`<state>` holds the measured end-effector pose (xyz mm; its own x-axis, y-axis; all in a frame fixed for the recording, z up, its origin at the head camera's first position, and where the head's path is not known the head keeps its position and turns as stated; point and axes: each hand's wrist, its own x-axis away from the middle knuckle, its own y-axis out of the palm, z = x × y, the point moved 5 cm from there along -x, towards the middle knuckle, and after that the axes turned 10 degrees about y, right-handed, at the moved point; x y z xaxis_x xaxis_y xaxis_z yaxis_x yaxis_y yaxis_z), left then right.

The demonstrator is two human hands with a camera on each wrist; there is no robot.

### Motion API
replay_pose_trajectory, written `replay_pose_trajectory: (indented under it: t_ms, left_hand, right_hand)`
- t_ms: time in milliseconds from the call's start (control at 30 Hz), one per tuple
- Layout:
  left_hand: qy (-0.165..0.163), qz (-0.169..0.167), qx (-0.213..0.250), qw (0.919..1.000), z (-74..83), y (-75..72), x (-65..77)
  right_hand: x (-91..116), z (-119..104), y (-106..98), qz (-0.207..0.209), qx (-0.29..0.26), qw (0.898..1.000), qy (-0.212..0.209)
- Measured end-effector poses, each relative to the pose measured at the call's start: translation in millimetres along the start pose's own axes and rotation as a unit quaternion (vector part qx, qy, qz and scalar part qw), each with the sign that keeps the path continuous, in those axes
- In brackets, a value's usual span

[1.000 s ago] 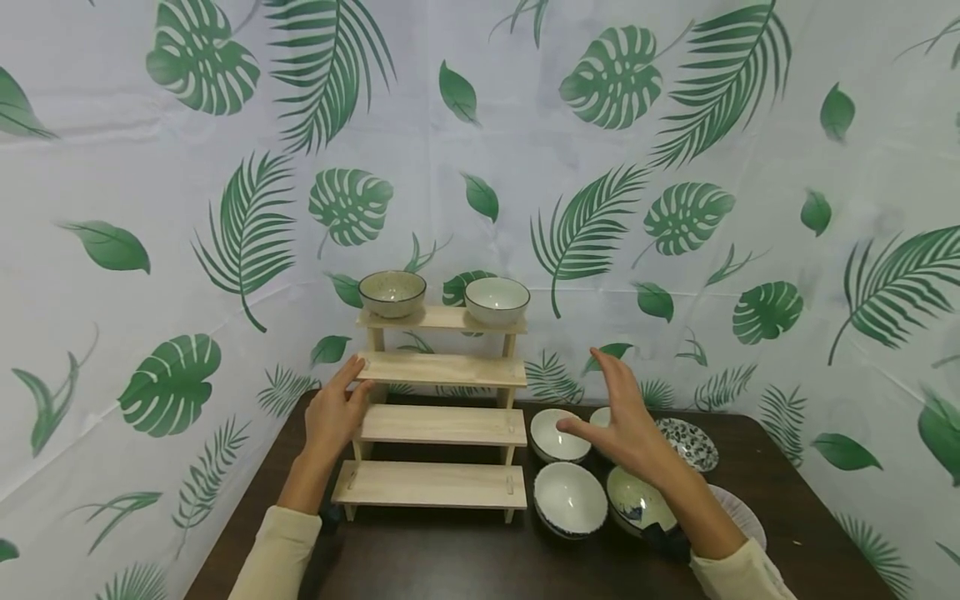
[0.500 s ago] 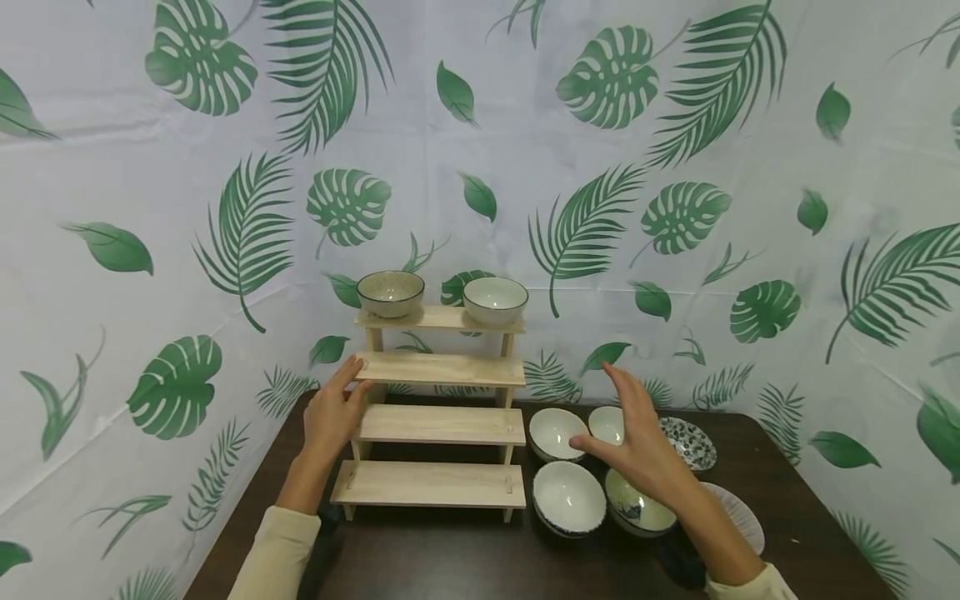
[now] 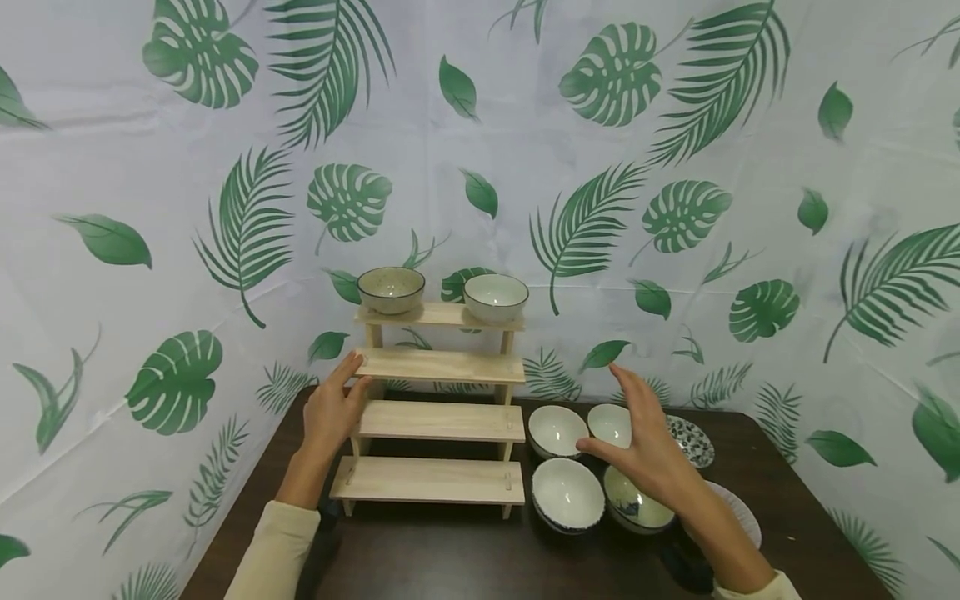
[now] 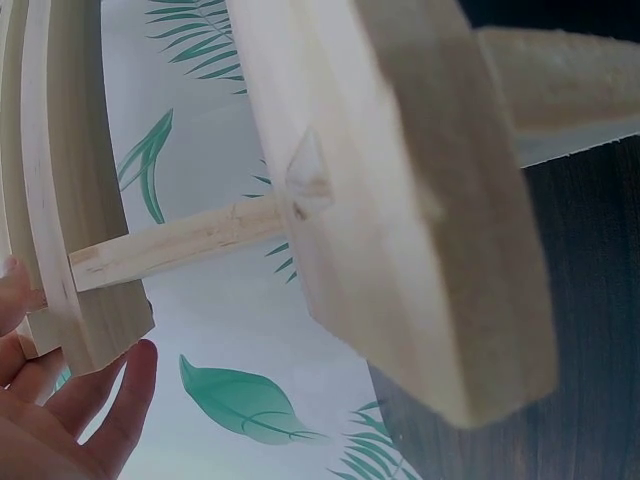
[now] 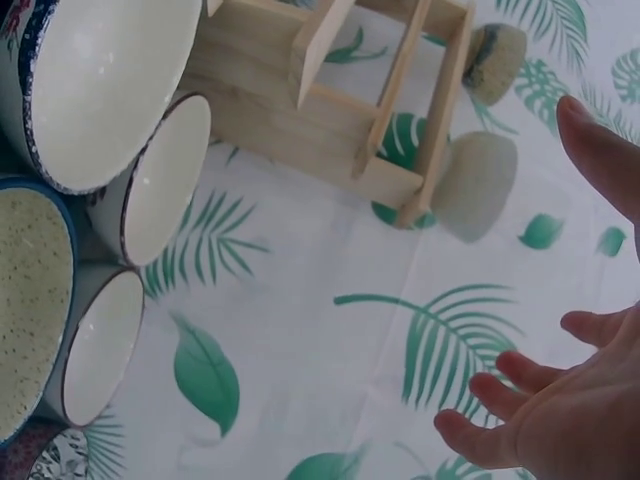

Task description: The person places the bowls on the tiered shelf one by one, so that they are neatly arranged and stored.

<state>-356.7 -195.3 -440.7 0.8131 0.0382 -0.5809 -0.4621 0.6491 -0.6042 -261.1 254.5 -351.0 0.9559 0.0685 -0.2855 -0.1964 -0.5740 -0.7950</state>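
Gripping the wooden rack (image 3: 438,421), left of centre on the dark worktop (image 3: 450,558), pinching its second-highest shelf (image 3: 441,364) at the left end with the left hand (image 3: 332,410). Spotting a speckled bowl (image 3: 391,292) and, to its right, a white bowl (image 3: 497,297) up top. Hovering by the clustered bowls (image 3: 567,494) on the right with the right hand (image 3: 647,442), holding fingers and thumb wide apart. Picking out a far patterned plate (image 3: 693,442), a nearer pale plate (image 3: 740,510) and a leaf-print backdrop (image 3: 510,125) behind.
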Motion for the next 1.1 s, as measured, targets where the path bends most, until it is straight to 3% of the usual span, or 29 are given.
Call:
replay_pose_trajectory:
  t_ms: [367, 667, 1100]
  left_hand:
    - [-0.004, 0.007, -0.007, 0.9999, -2.4, -1.3, 4.8]
    - [-0.002, 0.002, -0.004, 1.0000, 0.9, 1.4, -0.6]
    - [-0.004, 0.004, -0.007, 1.0000, 0.2, 0.6, -1.9]
  right_hand:
    - [7, 2, -3, -0.006, 0.013, 1.000, -0.010]
    - [19, 5, -8, -0.002, 0.003, 1.000, -0.021]
    - [39, 20, -18, -0.017, 0.017, 1.000, 0.012]
